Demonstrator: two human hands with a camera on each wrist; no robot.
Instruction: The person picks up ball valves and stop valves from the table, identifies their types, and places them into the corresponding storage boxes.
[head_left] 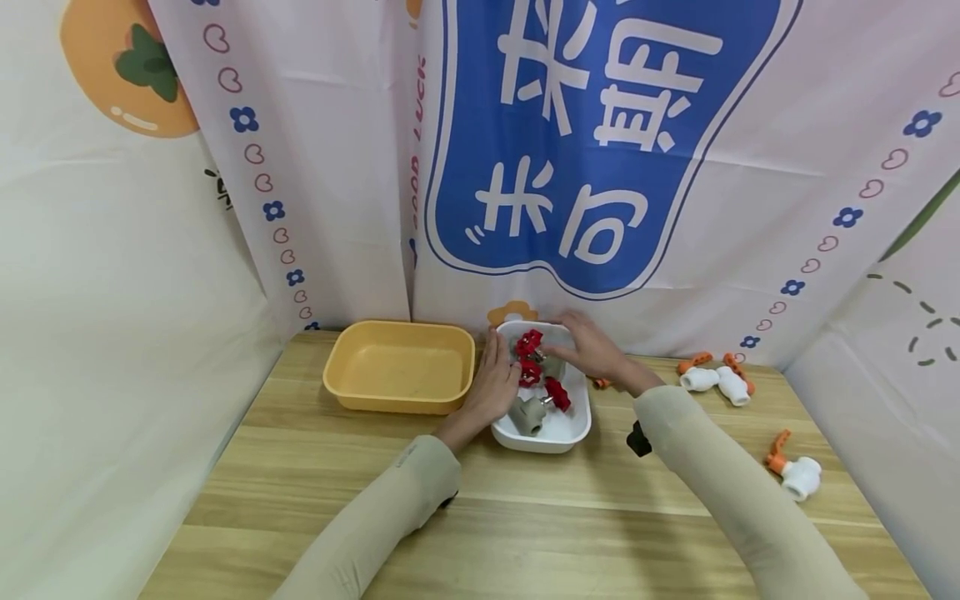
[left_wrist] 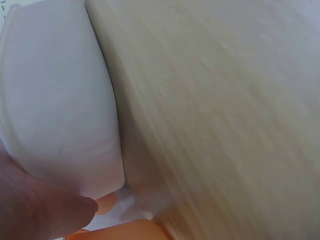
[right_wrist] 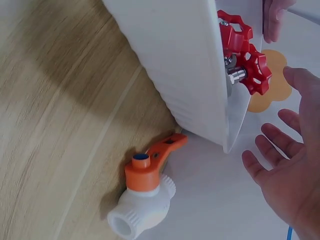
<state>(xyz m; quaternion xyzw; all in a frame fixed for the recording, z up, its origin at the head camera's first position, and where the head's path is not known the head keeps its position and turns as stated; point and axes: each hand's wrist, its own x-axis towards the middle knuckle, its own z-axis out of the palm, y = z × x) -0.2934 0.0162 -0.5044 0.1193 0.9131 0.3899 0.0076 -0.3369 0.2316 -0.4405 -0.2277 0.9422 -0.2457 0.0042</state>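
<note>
A white bin (head_left: 543, 440) stands at the back middle of the table, with grey valves (head_left: 529, 417) with red handwheels (right_wrist: 256, 72) lying inside. My left hand (head_left: 492, 387) lies along the bin's left side, fingers straight by the rim and thumb over the inside. In the left wrist view, a finger (left_wrist: 55, 207) touches the white wall. My right hand (head_left: 596, 350) is over the right rim near the back corner. Its fingers are spread and relaxed, apart from the red handwheels in the right wrist view.
Just left of the white bin stands a yellow bin (head_left: 405, 406). A white ball valve (right_wrist: 142, 205) with an orange lever lies right of the white bin. Three more such valves, one of them a ball valve (head_left: 801, 477) nearer the front, lie farther right. A printed curtain (head_left: 360, 208) hangs behind.
</note>
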